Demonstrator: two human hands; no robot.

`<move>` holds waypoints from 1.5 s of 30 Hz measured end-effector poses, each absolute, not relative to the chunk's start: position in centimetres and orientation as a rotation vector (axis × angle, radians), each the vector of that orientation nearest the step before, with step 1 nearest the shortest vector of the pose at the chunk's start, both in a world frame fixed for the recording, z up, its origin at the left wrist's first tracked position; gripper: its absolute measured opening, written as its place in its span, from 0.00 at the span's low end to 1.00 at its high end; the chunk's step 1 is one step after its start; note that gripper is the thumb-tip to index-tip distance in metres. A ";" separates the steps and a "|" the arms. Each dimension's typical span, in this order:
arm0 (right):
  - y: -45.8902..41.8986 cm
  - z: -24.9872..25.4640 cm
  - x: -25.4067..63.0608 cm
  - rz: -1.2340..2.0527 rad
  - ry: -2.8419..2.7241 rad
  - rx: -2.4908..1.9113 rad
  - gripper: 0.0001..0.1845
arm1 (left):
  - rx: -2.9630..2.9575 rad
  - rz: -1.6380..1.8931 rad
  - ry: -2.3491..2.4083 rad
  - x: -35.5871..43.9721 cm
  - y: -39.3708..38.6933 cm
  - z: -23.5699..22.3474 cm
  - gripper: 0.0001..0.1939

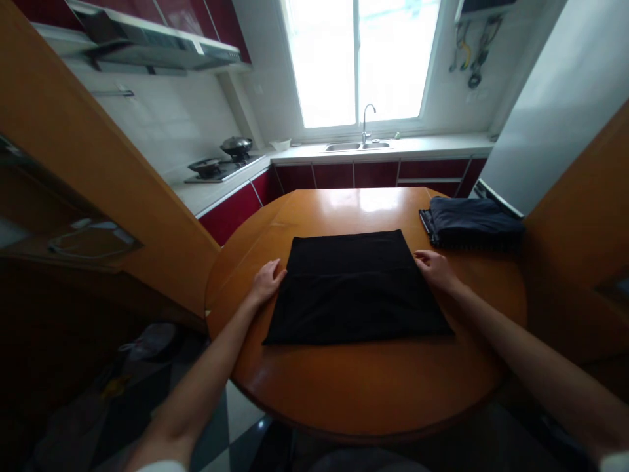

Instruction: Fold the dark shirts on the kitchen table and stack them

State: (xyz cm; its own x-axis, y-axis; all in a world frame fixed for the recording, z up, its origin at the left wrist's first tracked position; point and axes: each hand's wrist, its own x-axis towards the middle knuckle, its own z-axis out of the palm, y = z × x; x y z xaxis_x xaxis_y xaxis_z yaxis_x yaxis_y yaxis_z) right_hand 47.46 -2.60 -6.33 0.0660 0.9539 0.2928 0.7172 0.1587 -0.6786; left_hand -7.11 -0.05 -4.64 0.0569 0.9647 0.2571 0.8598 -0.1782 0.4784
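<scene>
Cloth (358, 292) is lying between my left hand (266, 282) and right hand (436, 269), its sides meeting my curled fingers (422, 254); whether they're gripping, I can't tell.

- Cloth (358, 288): plain black.
- Folded stack (474, 219): dark navy-grey.
- Tabletop (373, 387): orange-brown.
- Lower cabinets (334, 176): deep red.
- Countertop (427, 145): white.
- Floor tiles (240, 406): pale and dark, chequered.
- Pipe (465, 56) beneath wall unit (484, 8): yellow.

Daylight from overexposed window (328, 69), white glare on tabletop (373, 387), dark lower corners, stretched, blurry edges
</scene>
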 end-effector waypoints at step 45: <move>13.2 -8.4 47.6 0.225 -1.495 -1.767 0.13 | 1.846 1.321 1.622 -6.2 15.7 -6.7 0.13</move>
